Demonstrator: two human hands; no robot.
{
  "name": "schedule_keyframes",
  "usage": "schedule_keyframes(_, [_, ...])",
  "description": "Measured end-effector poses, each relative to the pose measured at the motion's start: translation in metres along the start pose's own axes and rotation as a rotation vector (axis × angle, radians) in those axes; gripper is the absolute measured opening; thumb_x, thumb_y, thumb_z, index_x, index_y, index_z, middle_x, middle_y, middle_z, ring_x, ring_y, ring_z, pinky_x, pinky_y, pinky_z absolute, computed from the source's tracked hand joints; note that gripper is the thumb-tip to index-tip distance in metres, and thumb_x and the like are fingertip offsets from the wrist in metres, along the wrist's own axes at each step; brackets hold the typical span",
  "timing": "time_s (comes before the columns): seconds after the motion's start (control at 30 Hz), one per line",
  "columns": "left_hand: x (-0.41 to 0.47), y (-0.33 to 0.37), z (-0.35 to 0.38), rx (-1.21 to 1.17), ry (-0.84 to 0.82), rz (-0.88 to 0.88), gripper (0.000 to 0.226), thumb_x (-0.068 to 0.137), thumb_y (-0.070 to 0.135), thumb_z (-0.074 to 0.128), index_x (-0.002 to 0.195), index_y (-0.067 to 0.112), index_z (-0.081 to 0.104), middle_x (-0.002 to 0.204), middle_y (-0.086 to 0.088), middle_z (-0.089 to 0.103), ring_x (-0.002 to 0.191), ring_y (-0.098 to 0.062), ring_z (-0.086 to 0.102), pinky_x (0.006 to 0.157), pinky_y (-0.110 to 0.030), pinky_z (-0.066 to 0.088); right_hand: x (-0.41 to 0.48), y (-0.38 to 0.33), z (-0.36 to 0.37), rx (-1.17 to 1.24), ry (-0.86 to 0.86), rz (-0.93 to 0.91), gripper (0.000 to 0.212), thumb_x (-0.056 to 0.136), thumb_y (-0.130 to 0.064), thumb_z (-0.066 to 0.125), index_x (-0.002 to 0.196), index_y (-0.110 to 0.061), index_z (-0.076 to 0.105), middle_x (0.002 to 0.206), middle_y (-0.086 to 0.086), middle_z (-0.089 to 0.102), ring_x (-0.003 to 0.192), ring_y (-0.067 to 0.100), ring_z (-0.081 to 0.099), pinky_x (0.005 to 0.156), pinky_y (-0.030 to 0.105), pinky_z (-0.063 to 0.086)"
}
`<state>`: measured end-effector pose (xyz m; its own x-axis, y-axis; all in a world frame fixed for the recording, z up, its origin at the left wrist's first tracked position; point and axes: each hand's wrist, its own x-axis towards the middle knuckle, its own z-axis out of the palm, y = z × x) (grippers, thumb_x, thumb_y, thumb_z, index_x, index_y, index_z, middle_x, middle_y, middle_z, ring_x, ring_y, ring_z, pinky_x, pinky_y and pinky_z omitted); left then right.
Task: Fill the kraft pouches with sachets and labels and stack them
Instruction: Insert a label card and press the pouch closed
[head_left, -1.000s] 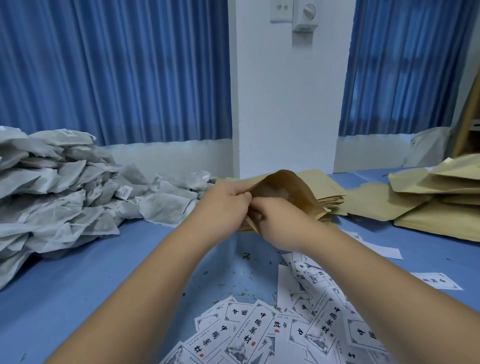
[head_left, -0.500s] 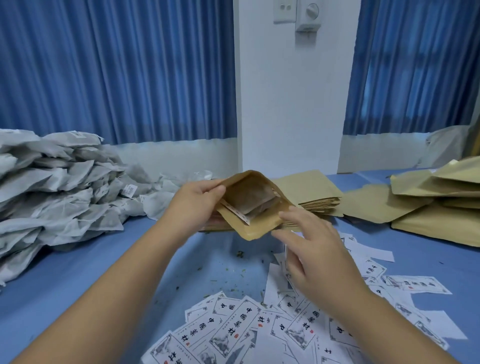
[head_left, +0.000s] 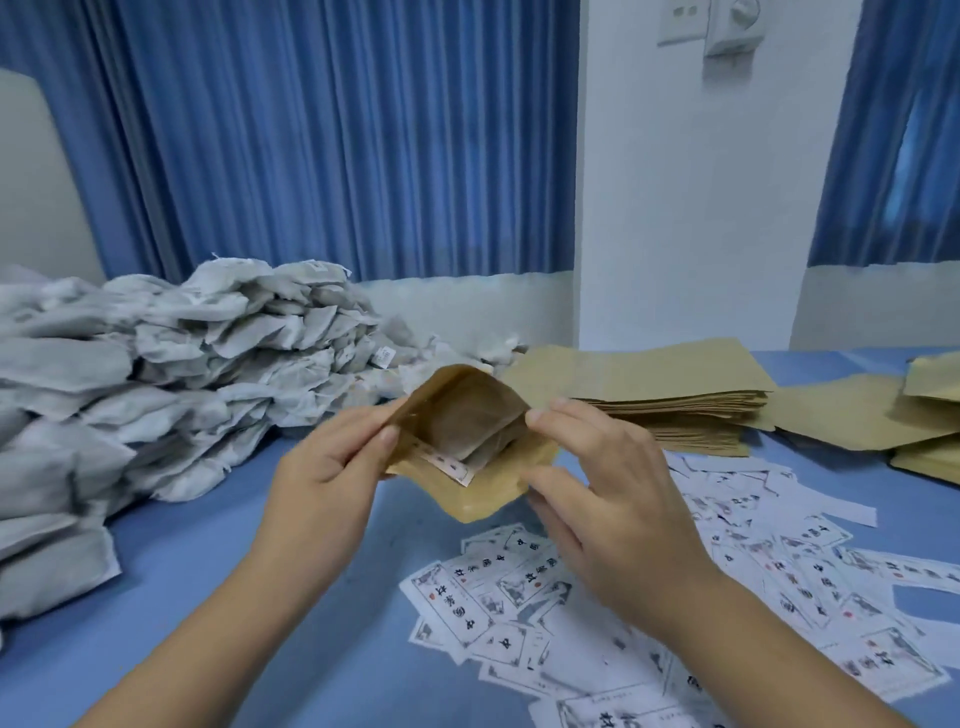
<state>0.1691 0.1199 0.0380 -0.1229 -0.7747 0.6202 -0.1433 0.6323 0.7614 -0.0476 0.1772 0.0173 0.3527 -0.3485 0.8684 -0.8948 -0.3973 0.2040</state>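
The kraft pouch (head_left: 470, 410) is held above the blue table (head_left: 156, 597), in front of the person, with its mouth spread open toward the camera. The left hand (head_left: 332, 467) grips the left edge of the mouth: the thumb lies on the near face and the other fingers are curled behind the pouch. The right hand (head_left: 618, 509) grips the right edge: the index fingertip rests on the upper rim and the thumb presses the near wall below it. The remaining fingers are loosely curled. Both forearms reach in from the lower edge of the view and converge on the pouch; the hands stand apart, one at each side of the opening. Inside the pouch, a grey sachet (head_left: 467, 439) and a printed label (head_left: 451, 466) are visible, the label lying against the near wall. A pile of sachets (head_left: 182, 374) lies on the table to the left. A stack of flat pouches (head_left: 649, 384) lies just behind the right hand. Loose labels (head_left: 519, 582) are scattered on the table under the right forearm.
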Motion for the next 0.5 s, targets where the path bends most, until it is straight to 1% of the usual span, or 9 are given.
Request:
schedule_keyframes(0.1, [-0.027, -0.007, -0.013, 0.135, -0.017, -0.002, 0.040, 0.094, 0.002, 0.055, 0.106, 0.038, 0.070, 0.104, 0.021, 0.067, 0.091, 0.002, 0.062, 0.075, -0.015, 0.050, -0.003, -0.010, 0.007, 0.044, -0.007, -0.079, 0.015, 0.079, 0.001, 0.055, 0.071, -0.010, 0.059, 0.129, 0.007, 0.049, 0.124, 0.027, 0.046, 0.094, 0.038, 0.036])
schedule_keyframes(0.2, [-0.042, -0.011, -0.027, 0.393, -0.030, 0.048, 0.040, 0.093, 0.009, 0.057, 0.103, 0.046, 0.068, 0.101, 0.026, 0.064, 0.092, 0.005, 0.057, 0.073, -0.008, 0.041, -0.008, -0.017, 0.009, 0.084, -0.129, -0.131, 0.015, 0.073, 0.001, 0.061, 0.067, -0.010, 0.055, 0.118, 0.010, 0.063, 0.106, 0.025, 0.053, 0.083, 0.035, 0.043])
schedule_keyframes(0.23, [-0.046, -0.011, -0.031, 0.498, -0.038, 0.058, 0.036, 0.094, 0.014, 0.057, 0.103, 0.047, 0.068, 0.100, 0.026, 0.062, 0.092, 0.003, 0.057, 0.070, -0.010, 0.041, -0.010, -0.020, 0.009, 0.090, -0.181, -0.135, 0.012, 0.071, -0.001, 0.064, 0.067, -0.010, 0.057, 0.115, 0.009, 0.066, 0.098, 0.024, 0.056, 0.078, 0.034, 0.047])
schedule_keyframes(0.33, [-0.056, -0.010, -0.044, 0.877, -0.059, 0.092, 0.028, 0.088, 0.020, 0.065, 0.105, 0.041, 0.072, 0.100, 0.017, 0.061, 0.082, -0.015, 0.057, 0.056, -0.029, 0.044, -0.014, -0.022, 0.006, 0.082, -0.377, -0.092, 0.007, 0.070, -0.005, 0.066, 0.077, -0.006, 0.067, 0.112, 0.006, 0.069, 0.079, 0.023, 0.064, 0.058, 0.031, 0.054])
schedule_keyframes(0.37, [-0.058, -0.010, -0.047, 0.972, -0.089, 0.137, 0.027, 0.082, 0.015, 0.072, 0.100, 0.035, 0.075, 0.097, 0.010, 0.064, 0.078, -0.022, 0.058, 0.052, -0.030, 0.045, -0.012, -0.025, 0.006, 0.085, -0.447, -0.057, 0.014, 0.075, -0.011, 0.060, 0.085, -0.006, 0.069, 0.112, 0.006, 0.068, 0.080, 0.024, 0.065, 0.059, 0.032, 0.055])
schedule_keyframes(0.4, [-0.059, -0.011, -0.049, 1.043, -0.117, 0.193, 0.027, 0.075, 0.011, 0.077, 0.095, 0.029, 0.077, 0.094, 0.004, 0.067, 0.076, -0.028, 0.060, 0.051, -0.034, 0.048, -0.010, -0.024, 0.006, 0.055, -0.507, -0.051, 0.030, 0.083, -0.021, 0.045, 0.097, -0.008, 0.068, 0.112, 0.006, 0.067, 0.086, 0.025, 0.065, 0.065, 0.034, 0.055])
schedule_keyframes(0.43, [-0.058, -0.012, -0.049, 1.090, -0.146, 0.238, 0.029, 0.069, 0.010, 0.080, 0.093, 0.025, 0.077, 0.094, 0.001, 0.068, 0.077, -0.032, 0.063, 0.055, -0.038, 0.050, -0.011, -0.023, 0.007, 0.068, -0.508, -0.066, 0.050, 0.084, -0.032, 0.026, 0.107, -0.011, 0.065, 0.112, 0.005, 0.065, 0.093, 0.025, 0.062, 0.074, 0.036, 0.054])
schedule_keyframes(0.47, [-0.057, -0.012, -0.048, 1.104, -0.203, 0.238, 0.036, 0.064, 0.011, 0.082, 0.098, 0.024, 0.076, 0.098, 0.000, 0.069, 0.083, -0.032, 0.065, 0.063, -0.041, 0.052, -0.012, -0.023, 0.006, 0.096, -0.510, -0.062, 0.060, 0.082, -0.036, 0.017, 0.112, -0.013, 0.063, 0.112, 0.005, 0.064, 0.097, 0.025, 0.060, 0.081, 0.036, 0.051])
schedule_keyframes(0.5, [-0.055, -0.013, -0.045, 1.087, -0.288, 0.207, 0.048, 0.064, 0.013, 0.084, 0.109, 0.023, 0.072, 0.107, 0.000, 0.067, 0.093, -0.031, 0.065, 0.072, -0.042, 0.052, -0.009, -0.025, 0.003, 0.113, -0.518, -0.049, 0.053, 0.083, -0.034, 0.023, 0.107, -0.012, 0.065, 0.112, 0.004, 0.063, 0.095, 0.023, 0.059, 0.081, 0.033, 0.051])
